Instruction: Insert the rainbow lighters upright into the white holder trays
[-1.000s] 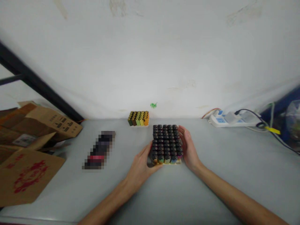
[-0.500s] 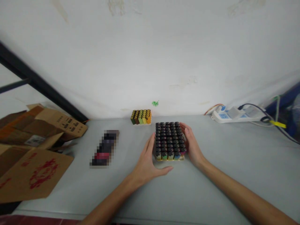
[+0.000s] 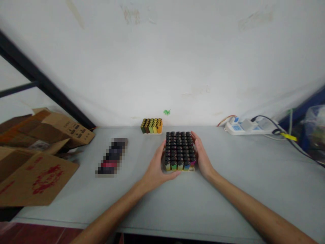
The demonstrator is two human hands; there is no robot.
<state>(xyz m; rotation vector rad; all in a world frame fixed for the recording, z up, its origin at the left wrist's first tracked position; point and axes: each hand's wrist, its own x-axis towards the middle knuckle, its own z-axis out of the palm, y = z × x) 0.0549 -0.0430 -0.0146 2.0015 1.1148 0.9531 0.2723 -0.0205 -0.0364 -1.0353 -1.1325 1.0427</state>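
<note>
A block of lighters with black tops stands upright in tight rows in a shallow pale tray. Green, blue, pale and pink bodies show along the front row, and a gap shows at the front right corner. My left hand wraps the left side, its thumb lying along the tray's front edge. Against the right side rests my right hand, its fingers reaching toward the back corner. The two hands grip the tray between them; some fingertips are hidden behind the lighters.
By the wall sits a smaller set of yellow, green and brown lighters. A blurred-out flat item lies to the left. Opened cardboard boxes occupy the far left. A power strip with cables is at the back right.
My left thumb has come in to the tray's front edge, and both hands now close on its sides. The whole view has shifted slightly.
</note>
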